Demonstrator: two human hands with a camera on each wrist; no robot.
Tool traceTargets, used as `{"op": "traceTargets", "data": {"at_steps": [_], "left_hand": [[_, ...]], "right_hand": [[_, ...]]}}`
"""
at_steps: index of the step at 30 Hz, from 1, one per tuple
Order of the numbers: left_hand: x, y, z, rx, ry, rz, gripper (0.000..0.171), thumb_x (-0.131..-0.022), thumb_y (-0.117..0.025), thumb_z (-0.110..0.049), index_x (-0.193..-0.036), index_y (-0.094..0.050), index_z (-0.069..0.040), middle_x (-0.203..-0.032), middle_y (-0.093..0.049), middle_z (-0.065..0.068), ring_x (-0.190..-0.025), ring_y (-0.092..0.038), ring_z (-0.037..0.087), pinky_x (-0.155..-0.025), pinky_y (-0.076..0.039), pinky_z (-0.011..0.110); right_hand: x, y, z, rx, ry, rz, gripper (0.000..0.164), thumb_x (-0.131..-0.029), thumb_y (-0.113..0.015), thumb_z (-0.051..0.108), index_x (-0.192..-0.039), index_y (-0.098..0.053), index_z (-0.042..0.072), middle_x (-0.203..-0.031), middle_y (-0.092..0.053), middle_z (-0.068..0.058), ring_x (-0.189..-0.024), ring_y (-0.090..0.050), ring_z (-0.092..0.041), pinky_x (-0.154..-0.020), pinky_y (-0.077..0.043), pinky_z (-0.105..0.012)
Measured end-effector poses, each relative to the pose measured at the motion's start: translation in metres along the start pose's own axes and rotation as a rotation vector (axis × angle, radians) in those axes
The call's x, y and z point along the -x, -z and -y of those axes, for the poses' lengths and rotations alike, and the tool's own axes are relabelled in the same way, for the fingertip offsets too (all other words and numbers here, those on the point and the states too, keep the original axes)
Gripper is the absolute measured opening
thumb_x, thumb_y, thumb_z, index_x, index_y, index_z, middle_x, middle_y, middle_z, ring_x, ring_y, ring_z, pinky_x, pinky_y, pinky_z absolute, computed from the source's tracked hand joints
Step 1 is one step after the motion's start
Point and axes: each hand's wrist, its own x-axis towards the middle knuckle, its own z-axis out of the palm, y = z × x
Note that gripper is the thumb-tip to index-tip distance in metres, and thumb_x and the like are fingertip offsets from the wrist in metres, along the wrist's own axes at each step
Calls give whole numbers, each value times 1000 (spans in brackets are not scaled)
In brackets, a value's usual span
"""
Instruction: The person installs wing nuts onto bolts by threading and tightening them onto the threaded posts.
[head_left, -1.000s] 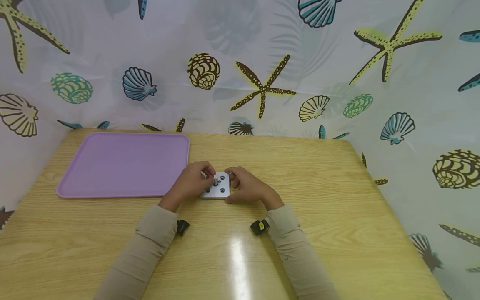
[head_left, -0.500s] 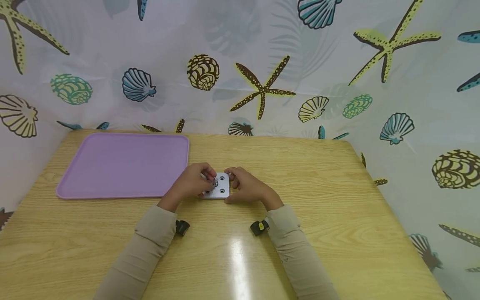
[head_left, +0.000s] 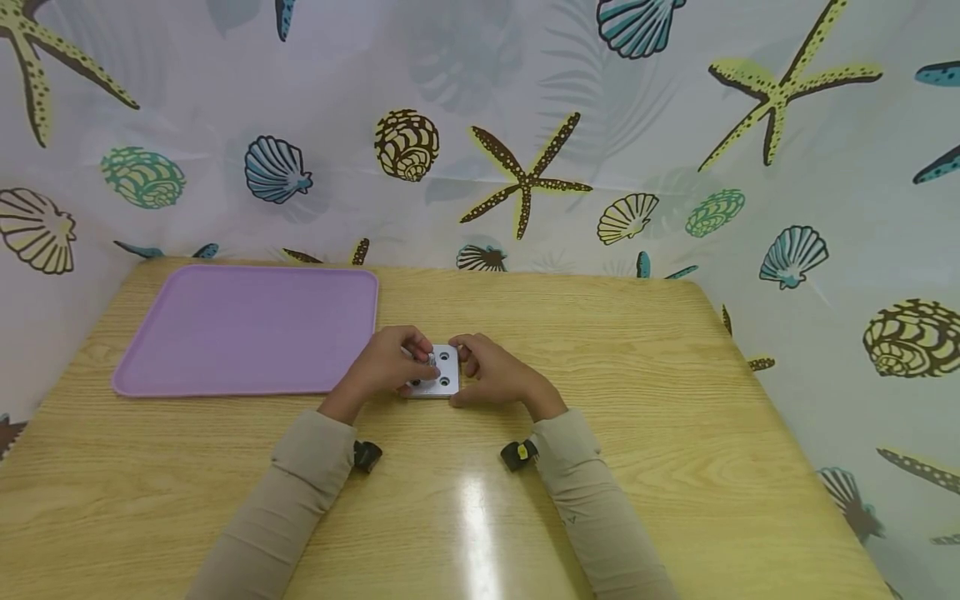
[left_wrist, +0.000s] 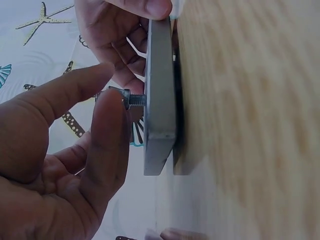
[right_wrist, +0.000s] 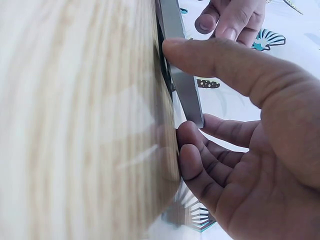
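A square metal plate (head_left: 452,368) with holes near its corners lies flat, close over the wooden table. From its middle stands a wing screw (left_wrist: 136,100), its threaded shank partly showing above the plate. Thumb and index finger of my left hand (head_left: 386,360) pinch the screw's winged head, covering most of it. My right hand (head_left: 495,371) holds the plate by its right side, the thumb at the near corner and the fingers at the far one. In the right wrist view, the thumb rests on the edge of the plate (right_wrist: 186,92).
A purple tray (head_left: 247,333) lies at the back left, close to my left hand. The wooden table (head_left: 637,417) extends around the plate, with a shell-patterned curtain (head_left: 337,83) behind and at the sides. Small black wrist cameras (head_left: 519,454) sit below both wrists.
My left fingers have shifted slightly around the wing screw's head, the thumb now further to the right. The right hand and the plate have stayed in place.
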Motion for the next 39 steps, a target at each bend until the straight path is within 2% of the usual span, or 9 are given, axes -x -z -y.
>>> {"op": "traceTargets", "data": {"at_steps": [6,13,24,39], "left_hand": [[-1,-1,1,31,34,-12,25,-86,-75,-9,-107,-63,-2,-102,-62,12,-76,-61,17,-56,-57,30],[-4,-3,6,108,92,-10,23,-87,-73,-7,-107,-64,-3,-104,-62,11,-82,-61,17,-59,-58,29],[-2,0,6,179,91,-33,19,-91,-65,-5,-110,-64,-1,-106,-60,12,-76,-59,17,-56,-57,28],[0,3,5,205,115,-69,21,-91,-66,-6,-110,-62,0,-105,-59,11,-84,-62,17,-62,-60,29]], "right_hand": [[0,1,2,-3,-4,-4,84,-77,-86,18,-146,-40,4,-124,-51,-10,-105,-52,-19,-92,-47,-31],[0,1,1,-19,-15,5,84,-77,-86,19,-147,-40,5,-125,-50,-9,-106,-51,-20,-92,-47,-32],[-1,0,2,-33,-24,10,84,-77,-86,19,-146,-41,6,-125,-50,-9,-106,-52,-20,-91,-48,-32],[-3,-1,1,-15,-9,5,84,-76,-86,19,-146,-41,4,-124,-51,-10,-105,-52,-21,-90,-48,-31]]}}
